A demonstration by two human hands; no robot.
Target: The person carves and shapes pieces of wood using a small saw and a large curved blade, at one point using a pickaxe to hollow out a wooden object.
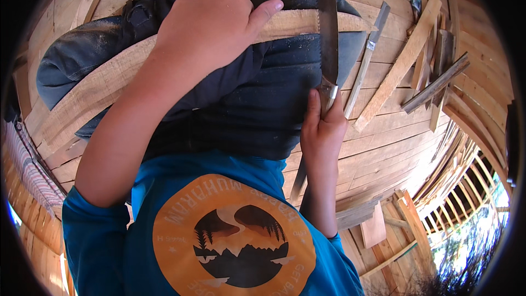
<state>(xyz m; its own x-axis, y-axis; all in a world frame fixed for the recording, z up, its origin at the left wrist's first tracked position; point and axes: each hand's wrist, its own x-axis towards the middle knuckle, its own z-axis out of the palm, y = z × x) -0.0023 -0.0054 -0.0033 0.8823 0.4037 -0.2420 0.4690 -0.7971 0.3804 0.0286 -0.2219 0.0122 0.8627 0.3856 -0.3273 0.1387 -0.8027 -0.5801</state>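
Note:
A long pale wooden plank (112,77) lies slantwise across my dark-trousered legs. My left hand (211,24) presses down on it, its fingers curled over the far edge and partly hidden, the thumb lying along the wood. In my right hand (324,126) is the handle of a handsaw, gripped just below a shiny metal collar. The saw's long dark blade (329,33) points away from me and crosses the plank near its right end, teeth facing left. Sawdust speckles the trousers around the plank.
Wooden floorboards (383,148) surround me. To the right lie a narrow grey strip (368,57), a long pale board (400,66) and several dark wood offcuts (438,85). A slatted wooden structure (466,181) curves along the right side. Striped cloth (35,164) hangs at the far left.

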